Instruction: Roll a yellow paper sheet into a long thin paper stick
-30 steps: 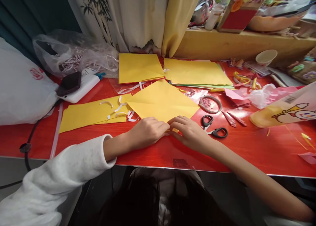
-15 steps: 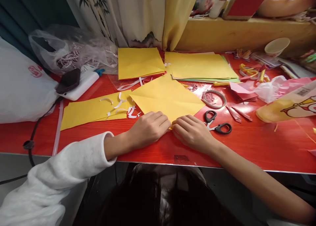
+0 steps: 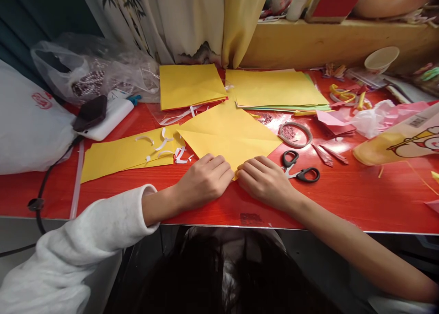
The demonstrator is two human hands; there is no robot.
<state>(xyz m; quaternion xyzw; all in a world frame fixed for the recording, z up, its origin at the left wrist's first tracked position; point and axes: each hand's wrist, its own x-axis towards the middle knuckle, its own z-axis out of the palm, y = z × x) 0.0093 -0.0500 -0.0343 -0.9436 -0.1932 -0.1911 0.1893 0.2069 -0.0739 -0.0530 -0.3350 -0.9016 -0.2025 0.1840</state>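
Observation:
A yellow square sheet of paper (image 3: pixel 229 131) lies turned like a diamond on the red table, with crease lines across it. Its near corner is between my two hands. My left hand (image 3: pixel 211 179) has its fingers curled closed on the left side of that corner. On the right side my right hand (image 3: pixel 262 181) grips it in the same way, knuckles up. The thumbs and the very tip of the corner are mostly hidden under the fingers. Black-handled scissors (image 3: pixel 302 173) lie just right of my right hand, their blades partly covered by it.
Behind the sheet lie two paper stacks, a left one (image 3: pixel 192 86) and a right one (image 3: pixel 277 89). Yellow strips (image 3: pixel 126 156) with white scraps lie left. A tape roll (image 3: pixel 295 135), a drink cup (image 3: pixel 394 138) and a paper cup (image 3: pixel 382 60) stand right. A phone (image 3: pixel 91 114) lies left.
The whole view has shifted slightly, so things appear a little further left and up. Both hands keep their hold on the near corner of the yellow paper, with hardly any movement.

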